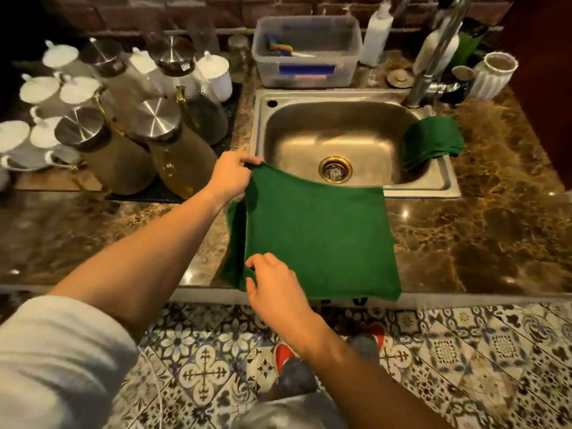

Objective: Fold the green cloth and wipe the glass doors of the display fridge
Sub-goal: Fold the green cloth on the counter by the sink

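Note:
A green cloth [318, 236] lies spread over the marble counter's front edge, just before the sink, doubled over with a lower layer showing at its left side. My left hand [232, 173] pinches the cloth's far left corner and lifts it slightly. My right hand [272, 286] grips the near left corner at the counter's edge. No display fridge is in view.
A steel sink [356, 144] sits behind the cloth, with a second green cloth [431, 140] draped over its right rim. Metal-lidded jugs [161, 140] and white cups [40, 94] crowd the left. A plastic tub [306, 51], bottles and tap [433, 66] stand behind.

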`<state>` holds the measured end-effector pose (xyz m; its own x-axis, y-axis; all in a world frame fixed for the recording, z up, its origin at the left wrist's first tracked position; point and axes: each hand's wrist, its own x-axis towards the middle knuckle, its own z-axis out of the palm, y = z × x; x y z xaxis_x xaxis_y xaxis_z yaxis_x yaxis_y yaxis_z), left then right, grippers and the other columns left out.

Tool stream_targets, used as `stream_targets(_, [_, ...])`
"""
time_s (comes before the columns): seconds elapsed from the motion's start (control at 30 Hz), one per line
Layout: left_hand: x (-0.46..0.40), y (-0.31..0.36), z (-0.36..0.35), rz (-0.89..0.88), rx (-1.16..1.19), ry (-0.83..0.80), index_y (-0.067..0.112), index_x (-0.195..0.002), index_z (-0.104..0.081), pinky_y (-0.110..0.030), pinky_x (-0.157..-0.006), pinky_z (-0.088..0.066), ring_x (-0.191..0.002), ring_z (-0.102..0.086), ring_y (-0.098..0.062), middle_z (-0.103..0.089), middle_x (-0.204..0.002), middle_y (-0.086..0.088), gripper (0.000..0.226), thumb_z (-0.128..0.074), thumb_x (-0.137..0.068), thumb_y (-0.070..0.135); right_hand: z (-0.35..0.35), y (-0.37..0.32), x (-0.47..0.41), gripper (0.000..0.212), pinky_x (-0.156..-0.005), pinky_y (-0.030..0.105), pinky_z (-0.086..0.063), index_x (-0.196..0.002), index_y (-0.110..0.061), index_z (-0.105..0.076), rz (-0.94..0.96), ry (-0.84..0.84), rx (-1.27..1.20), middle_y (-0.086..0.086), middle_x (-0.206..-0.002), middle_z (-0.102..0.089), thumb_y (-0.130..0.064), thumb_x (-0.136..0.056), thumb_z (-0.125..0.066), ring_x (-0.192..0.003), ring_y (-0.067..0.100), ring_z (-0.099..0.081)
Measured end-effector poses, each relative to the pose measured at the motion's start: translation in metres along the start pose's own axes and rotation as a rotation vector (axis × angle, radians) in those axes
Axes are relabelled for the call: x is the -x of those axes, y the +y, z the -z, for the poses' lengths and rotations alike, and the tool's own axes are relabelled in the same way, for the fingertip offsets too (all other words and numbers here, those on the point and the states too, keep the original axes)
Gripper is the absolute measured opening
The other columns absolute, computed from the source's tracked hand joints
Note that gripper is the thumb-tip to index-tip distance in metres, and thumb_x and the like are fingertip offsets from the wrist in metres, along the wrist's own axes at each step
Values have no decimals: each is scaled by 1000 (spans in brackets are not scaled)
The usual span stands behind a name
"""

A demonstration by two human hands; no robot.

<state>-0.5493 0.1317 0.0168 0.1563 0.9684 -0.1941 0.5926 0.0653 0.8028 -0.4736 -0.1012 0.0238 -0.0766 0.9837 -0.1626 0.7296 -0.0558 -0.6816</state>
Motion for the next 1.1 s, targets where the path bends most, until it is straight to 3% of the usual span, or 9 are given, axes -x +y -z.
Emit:
stream_targets(0.17, [2, -35, 10, 26, -31, 40, 10, -118, -70, -2, -58, -46, -98, -58, -14, -63, -107, 0, 38, -54, -90, -10, -24, -6, -10, 31, -84, 47, -52, -127, -12, -53, -8, -101, 65, 9, -121, -57, -15, -97, -55, -102, 36, -60])
stream_targets(0.27, [5, -58, 8, 99, 22, 21, 10, -129, -63, -26, -72, -55, -93, -64, -22, -67, -116, -10, 46, -53, -89, -9, -29, -3, -13, 54, -85, 49, -55, -145, -19, -39, 24, -227, 96, 10, -130, -58, -21, -95, -60, -110, 37, -60])
stream_targets(0.37, [26, -75, -3, 185, 41, 37, 11, -131, -60, -29, -76, -52, -91, -63, -20, -66, -120, -14, 48, -59, -87, -8, -22, 11, -6, 60, -92, 47, -53, -148, -28, -34, 36, -302, 48, 5, -143, -53, -31, -95, -60, -120, 32, -57])
stream_targets(0.47, [61, -87, -15, 194, 122, 58, 13, -126, -59, -39, -97, -51, -111, -63, -25, -64, -113, -6, 49, -71, -82, -5, 2, 44, 6, 48, -104, 39, -47, -141, -26, -48, -88, -159, -81, 1, -139, -56, -33, -94, -60, -123, 21, -55])
stream_targets(0.57, [107, -99, -21, 291, 124, 114, 15, -124, -57, -44, -91, -54, -102, -65, -26, -66, -108, -5, 51, -81, -79, 11, 41, 90, 23, 37, -95, 29, -48, -130, -18, -59, -348, 125, -145, 4, -124, -65, -25, -94, -64, -107, 17, -61])
stream_targets(0.67, [148, -104, -25, 359, -9, 182, 13, -120, -57, -40, -80, -54, -90, -63, -24, -67, -101, -4, 58, -87, -73, 29, 72, 135, 43, 38, -90, 33, -49, -129, -12, -57, -604, 325, -123, 9, -122, -65, -21, -93, -64, -104, 23, -62])
stream_targets(0.77, [176, -104, -35, 442, 0, 161, 9, -126, -54, -44, -84, -53, -98, -62, -29, -63, -108, -8, 65, -86, -75, 33, 83, 163, 60, 42, -97, 46, -49, -127, -9, -55, -779, 338, -54, 14, -122, -62, -27, -91, -66, -111, 32, -58])
stream_targets(0.9, [195, -107, -50, 472, 105, 242, 9, -120, -54, -51, -94, -51, -106, -59, -32, -58, -119, -16, 54, -85, -78, 23, 72, 175, 71, 31, -77, 36, -44, -108, -13, -47, -940, 306, -219, 11, -107, -63, -28, -90, -68, -87, 24, -57])
stream_targets(1.1, [207, -106, -59, 612, 317, 340, 14, -108, -45, -43, -81, -47, -95, -58, -32, -55, -105, -14, 50, -84, -78, 22, 56, 187, 70, 37, -76, 36, -42, -117, 1, -51, -1035, 406, -592, 16, -106, -62, -17, -90, -70, -93, 30, -58])
